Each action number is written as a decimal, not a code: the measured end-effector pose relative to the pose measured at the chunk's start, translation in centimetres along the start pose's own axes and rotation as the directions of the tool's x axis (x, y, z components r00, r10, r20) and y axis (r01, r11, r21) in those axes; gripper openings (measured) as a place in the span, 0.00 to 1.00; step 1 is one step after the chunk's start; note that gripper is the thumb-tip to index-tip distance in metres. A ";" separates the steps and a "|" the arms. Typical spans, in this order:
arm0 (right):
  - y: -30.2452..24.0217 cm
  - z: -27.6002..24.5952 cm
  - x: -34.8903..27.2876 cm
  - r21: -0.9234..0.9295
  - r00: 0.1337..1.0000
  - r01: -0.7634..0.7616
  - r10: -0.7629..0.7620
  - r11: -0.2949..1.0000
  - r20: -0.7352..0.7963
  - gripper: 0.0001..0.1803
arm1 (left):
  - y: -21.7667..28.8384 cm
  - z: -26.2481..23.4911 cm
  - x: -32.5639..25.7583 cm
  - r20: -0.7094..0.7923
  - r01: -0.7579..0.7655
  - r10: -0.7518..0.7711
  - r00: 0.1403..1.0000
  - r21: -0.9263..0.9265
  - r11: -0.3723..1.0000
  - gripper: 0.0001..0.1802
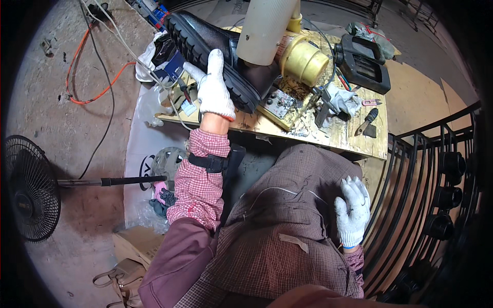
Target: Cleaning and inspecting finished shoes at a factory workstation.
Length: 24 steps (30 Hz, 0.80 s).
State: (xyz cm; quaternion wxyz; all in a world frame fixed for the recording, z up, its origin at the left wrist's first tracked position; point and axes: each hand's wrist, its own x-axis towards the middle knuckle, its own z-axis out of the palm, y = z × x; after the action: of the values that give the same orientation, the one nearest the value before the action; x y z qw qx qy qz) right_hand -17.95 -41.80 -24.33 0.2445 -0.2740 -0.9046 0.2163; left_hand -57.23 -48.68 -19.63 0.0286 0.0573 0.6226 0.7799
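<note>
Looking down through the head view, I have the left hand (211,92) set against the ridged sole of a black shoe (233,81), thumb spread out to the side and one finger stretched up along the tread. Contact is plain to me, but I cannot tell whether the hand really grips it. The shoe sits tilted above the near left part of the wooden counter (372,146), its toe end toward me, just beside a pale upright tube (263,33). Next to that tube I see a yellow stepped fitting (307,61), with a metal panel (279,104) below it.

My right hand (354,210) is free of any object, fingers loosely extended, resting by the checked apron (285,205). Farther right on the counter I pick out a crumpled grey cloth (346,100), a dark-bristled brush (367,121) and black plastic frames (362,64). A black fan (30,190) stands well apart, to the left.
</note>
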 end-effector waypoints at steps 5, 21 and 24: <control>-1.1 -0.1 2.4 -0.029 0.992 0.123 -0.122 0.992 0.044 0.22 | -0.1 -0.8 0.6 -0.044 0.077 -0.082 0.996 -0.107 0.991 0.60; -8.9 7.2 12.1 0.030 0.656 0.715 -0.684 0.699 0.318 0.07 | -1.4 -7.3 -6.2 0.000 0.048 -0.048 0.999 -0.057 0.997 0.62; -2.6 5.6 6.6 -0.045 0.572 0.520 -0.309 0.853 0.760 0.05 | -1.0 -7.5 -4.5 0.056 0.138 -0.128 0.990 -0.266 0.954 0.64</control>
State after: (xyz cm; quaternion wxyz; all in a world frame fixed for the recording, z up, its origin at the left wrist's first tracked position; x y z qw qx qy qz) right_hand -26.86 -41.22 -25.23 -0.1306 0.0273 -0.9837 0.1207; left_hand -53.68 -56.21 -22.46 0.1003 0.0258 0.5127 0.8523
